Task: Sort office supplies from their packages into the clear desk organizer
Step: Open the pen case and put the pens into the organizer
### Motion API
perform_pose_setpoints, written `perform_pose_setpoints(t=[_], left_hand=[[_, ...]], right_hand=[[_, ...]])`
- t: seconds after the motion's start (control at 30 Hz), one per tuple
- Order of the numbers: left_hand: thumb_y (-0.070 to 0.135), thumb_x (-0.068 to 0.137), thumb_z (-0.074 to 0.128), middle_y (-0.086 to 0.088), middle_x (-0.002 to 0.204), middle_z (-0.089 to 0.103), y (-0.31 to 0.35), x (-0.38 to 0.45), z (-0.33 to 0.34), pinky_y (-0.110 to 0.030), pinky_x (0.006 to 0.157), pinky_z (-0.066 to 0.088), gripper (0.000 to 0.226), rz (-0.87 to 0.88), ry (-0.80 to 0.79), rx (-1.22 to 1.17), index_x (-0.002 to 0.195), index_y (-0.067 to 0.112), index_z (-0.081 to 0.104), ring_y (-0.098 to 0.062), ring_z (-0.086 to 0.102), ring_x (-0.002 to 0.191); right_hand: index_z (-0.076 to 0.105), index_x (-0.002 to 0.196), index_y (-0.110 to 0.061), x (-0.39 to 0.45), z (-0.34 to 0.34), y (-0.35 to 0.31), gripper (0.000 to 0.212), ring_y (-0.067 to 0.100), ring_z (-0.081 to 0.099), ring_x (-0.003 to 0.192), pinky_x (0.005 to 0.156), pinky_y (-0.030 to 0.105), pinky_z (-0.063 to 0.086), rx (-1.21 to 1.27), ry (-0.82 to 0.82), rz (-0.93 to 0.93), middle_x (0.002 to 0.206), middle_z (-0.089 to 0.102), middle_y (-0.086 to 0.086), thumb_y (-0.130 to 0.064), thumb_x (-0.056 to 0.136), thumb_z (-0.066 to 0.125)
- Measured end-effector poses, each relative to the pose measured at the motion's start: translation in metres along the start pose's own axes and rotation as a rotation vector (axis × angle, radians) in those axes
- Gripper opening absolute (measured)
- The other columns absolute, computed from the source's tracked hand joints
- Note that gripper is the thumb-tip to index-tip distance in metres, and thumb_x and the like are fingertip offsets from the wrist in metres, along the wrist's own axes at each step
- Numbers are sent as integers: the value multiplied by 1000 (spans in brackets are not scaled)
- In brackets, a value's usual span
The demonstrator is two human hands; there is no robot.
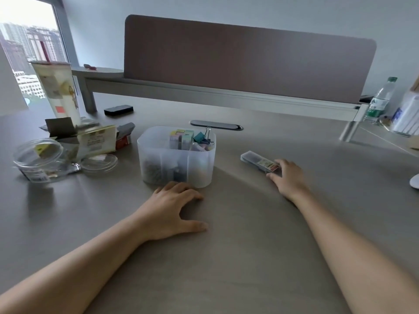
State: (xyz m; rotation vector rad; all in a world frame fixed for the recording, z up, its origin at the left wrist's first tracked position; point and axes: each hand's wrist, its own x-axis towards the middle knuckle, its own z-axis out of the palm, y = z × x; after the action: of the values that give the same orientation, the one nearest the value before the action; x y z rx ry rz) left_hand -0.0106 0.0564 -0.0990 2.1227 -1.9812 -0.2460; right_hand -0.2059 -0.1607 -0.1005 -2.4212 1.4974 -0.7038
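On the grey desk [238, 257] the clear desk organizer [176, 158] stands in the middle, with binder clips [202, 137] and coloured boxes inside. The left hand [170, 208] lies flat just before it, fingers spread, holding nothing. The right hand [288, 177] touches a small clear package [258, 160] with relaxed fingers.

A grey-brown bench [249, 223] fills the view, backed by a mauve divider panel [249, 62] on a pale metal rail [204, 96]. Behind it stands a plain pale wall [249, 10]. At far left a window [29, 41] shows daylight and high-rise buildings.
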Motion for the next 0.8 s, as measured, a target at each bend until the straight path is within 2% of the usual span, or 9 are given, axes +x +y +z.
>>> perform_pose_setpoints(t=[0.07, 0.13, 0.2, 0.27, 0.4, 0.47, 0.53, 0.63, 0.8], left_hand=[[98, 27, 13, 10, 140, 33, 1, 0, -1, -30, 109, 24, 120, -12, 0, -23, 129, 39, 36, -11, 26, 131], [90, 43, 39, 6, 139, 37, 2, -2, -2, -28, 107, 27, 103, -30, 32, -67, 129, 34, 38, -13, 31, 129], [62, 65, 62, 2, 137, 42, 5, -3, -3, -27, 104, 31, 78, -50, 119, -147, 131, 26, 39, -14, 37, 125], [37, 69, 72, -1, 128, 48, 9, -6, -6, -26, 101, 35, 70, -80, 214, -338, 129, 20, 41, -14, 44, 118], [13, 72, 69, -4, 112, 54, 25, -15, -21, -27, 93, 46, 62, -103, 212, -891, 127, 11, 40, -17, 53, 106], [8, 76, 64, 1, 100, 57, 32, -21, -27, -17, 76, 50, 50, -74, 167, -1001, 121, 10, 43, -10, 56, 92], [5, 78, 62, 2, 88, 55, 33, -25, -30, -13, 64, 50, 33, -89, 222, -1041, 106, 12, 48, -8, 55, 80], [3, 79, 61, -1, 81, 55, 24, -29, -29, -16, 65, 53, 18, -129, 295, -1162, 86, 15, 50, -10, 57, 73], [1, 79, 58, -6, 78, 58, 16, -32, -29, -24, 69, 56, 17, -147, 369, -1393, 76, 12, 46, -12, 63, 65]], right_hand=[[47, 125, -2, -8, -6, -4, 46, 35, 46, 117, 98, 33, 34, 131, 40, -29, 125, 51, 24, -14, 82, 61], [48, 122, -2, -25, -17, -11, 42, 30, 49, 113, 92, 28, 36, 324, 45, -51, 119, 53, 18, -10, 83, 60], [49, 120, -10, -48, -32, -20, 38, 20, 51, 102, 81, 22, 39, 513, -8, -84, 104, 53, 5, -9, 83, 60], [51, 111, -20, -73, -44, -29, 33, 12, 50, 95, 82, 20, 39, 599, -74, -149, 96, 51, -3, -9, 81, 61], [53, 87, -34, -108, -47, -52, 34, -2, 53, 84, 80, 10, 40, 681, -193, -288, 91, 57, -10, -3, 77, 63], [55, 84, -34, -116, -42, -65, 32, -4, 54, 81, 77, 8, 40, 688, -249, -330, 89, 58, -12, -5, 76, 66], [56, 83, -34, -121, -37, -77, 26, -2, 54, 82, 78, 9, 41, 706, -278, -354, 88, 59, -14, -14, 71, 66], [56, 82, -34, -123, -27, -90, 23, -1, 55, 79, 76, 10, 42, 746, -281, -350, 85, 59, -14, -17, 69, 64], [55, 78, -30, -119, -12, -113, 17, 8, 54, 76, 70, 20, 42, 666, -252, -344, 82, 59, -6, -18, 77, 67]])
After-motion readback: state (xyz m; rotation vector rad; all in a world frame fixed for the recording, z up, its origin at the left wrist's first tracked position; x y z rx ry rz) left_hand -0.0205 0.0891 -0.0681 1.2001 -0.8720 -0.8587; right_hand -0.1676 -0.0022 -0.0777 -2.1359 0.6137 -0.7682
